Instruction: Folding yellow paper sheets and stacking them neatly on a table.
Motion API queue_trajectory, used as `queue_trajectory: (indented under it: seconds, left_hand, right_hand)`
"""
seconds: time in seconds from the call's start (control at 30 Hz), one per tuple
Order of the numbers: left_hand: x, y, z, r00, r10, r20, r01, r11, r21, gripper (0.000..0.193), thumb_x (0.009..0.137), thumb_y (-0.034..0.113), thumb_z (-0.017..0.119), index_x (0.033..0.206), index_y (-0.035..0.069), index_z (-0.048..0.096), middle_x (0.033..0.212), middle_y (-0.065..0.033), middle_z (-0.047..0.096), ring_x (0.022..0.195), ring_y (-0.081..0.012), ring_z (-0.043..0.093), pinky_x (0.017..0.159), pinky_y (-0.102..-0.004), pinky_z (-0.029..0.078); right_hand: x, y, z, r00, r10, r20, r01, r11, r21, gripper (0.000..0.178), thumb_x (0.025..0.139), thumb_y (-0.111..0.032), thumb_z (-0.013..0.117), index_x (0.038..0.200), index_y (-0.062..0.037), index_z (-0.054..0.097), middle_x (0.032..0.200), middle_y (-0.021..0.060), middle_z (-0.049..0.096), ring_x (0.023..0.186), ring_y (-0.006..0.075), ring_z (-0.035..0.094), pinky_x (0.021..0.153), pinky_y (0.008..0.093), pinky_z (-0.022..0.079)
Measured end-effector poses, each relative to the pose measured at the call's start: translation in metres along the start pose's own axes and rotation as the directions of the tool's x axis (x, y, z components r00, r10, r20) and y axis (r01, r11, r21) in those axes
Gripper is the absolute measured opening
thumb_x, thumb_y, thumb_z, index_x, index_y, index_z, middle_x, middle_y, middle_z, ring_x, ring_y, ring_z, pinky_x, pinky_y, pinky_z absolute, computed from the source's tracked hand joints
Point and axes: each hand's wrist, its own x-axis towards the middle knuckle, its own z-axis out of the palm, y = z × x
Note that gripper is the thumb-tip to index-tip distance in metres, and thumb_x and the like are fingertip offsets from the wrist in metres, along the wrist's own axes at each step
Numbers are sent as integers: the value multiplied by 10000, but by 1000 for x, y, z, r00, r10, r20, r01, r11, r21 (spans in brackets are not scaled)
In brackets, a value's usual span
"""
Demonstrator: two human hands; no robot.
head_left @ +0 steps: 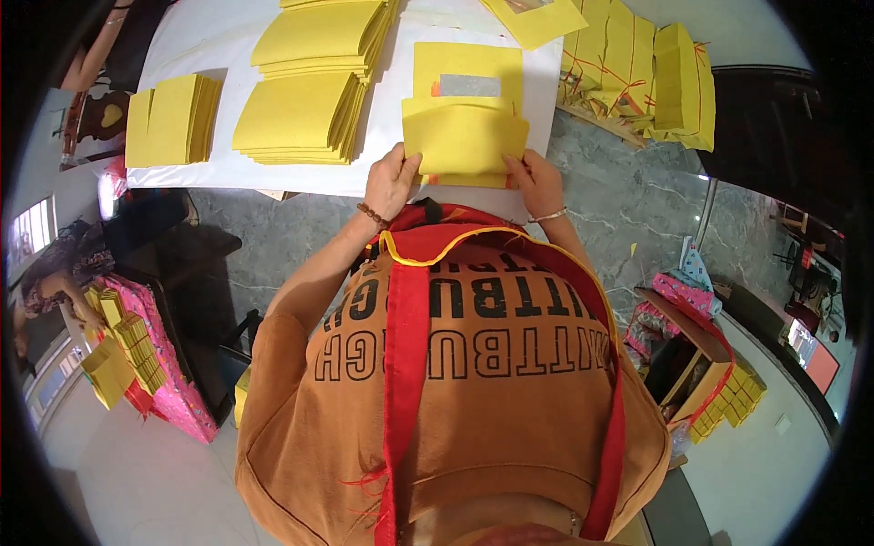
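My left hand point(390, 187) pinches the left edge of a folded yellow paper sheet point(466, 138) near the table's front edge. At the opposite edge of that sheet, the thumb and fingers of my right hand point(541, 186) are closed on it. Beneath and beyond it lies another yellow sheet point(467, 57) bearing a silver rectangle point(471, 85) with a bit of orange beside it. What the folded sheet covers is mostly hidden. Left of my hands, thick stacks of folded yellow paper point(289, 114) lie in a column on the white-covered table point(232, 171).
A smaller yellow stack point(171, 120) stands at the table's left. Yellow bundles tied with red string point(628, 68) sit off its right side. Another person's arm point(89, 59) shows at upper left; a second person's hand point(88, 317) is near yellow bundles on a pink cloth point(187, 382).
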Motion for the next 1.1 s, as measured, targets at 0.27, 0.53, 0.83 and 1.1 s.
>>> queue_trajectory:
  seconds: [0.27, 0.53, 0.83, 1.1]
  left_hand:
    - [12, 5, 6, 983, -132, -130, 158, 962, 223, 242, 840, 194, 528, 977, -5, 527, 712, -207, 598, 670, -366, 589, 582, -423, 448]
    - [23, 3, 2, 977, -177, -117, 199, 954, 223, 288, 826, 182, 540, 1052, 15, 475, 725, -197, 611, 709, -371, 603, 611, -434, 464]
    - [27, 9, 0, 969, -219, -117, 236, 958, 161, 496, 820, 167, 541, 1252, 93, 309, 717, -216, 607, 697, -388, 601, 627, -455, 462]
    - [21, 22, -8, 970, -221, -100, 228, 972, 62, 537, 827, 180, 548, 1282, 66, 287, 796, -216, 600, 708, -349, 598, 628, -439, 462]
  right_hand:
    - [17, 9, 19, 973, 74, -219, -55, 994, 92, 269, 789, -316, 628, 925, -84, 612, 656, 99, 616, 606, 267, 612, 543, 364, 454]
    - [20, 1, 19, 966, 145, -212, -141, 989, 36, 308, 793, -288, 626, 1063, -141, 613, 670, 83, 613, 595, 208, 589, 559, 325, 453]
    - [22, -1, 21, 968, 164, -191, -182, 980, -78, 334, 797, -316, 594, 1114, -211, 603, 719, 99, 626, 655, 284, 605, 599, 380, 465]
    - [23, 5, 26, 959, 80, -273, -111, 989, -102, 317, 796, -279, 628, 1093, -168, 620, 641, 100, 589, 562, 208, 576, 532, 322, 438]
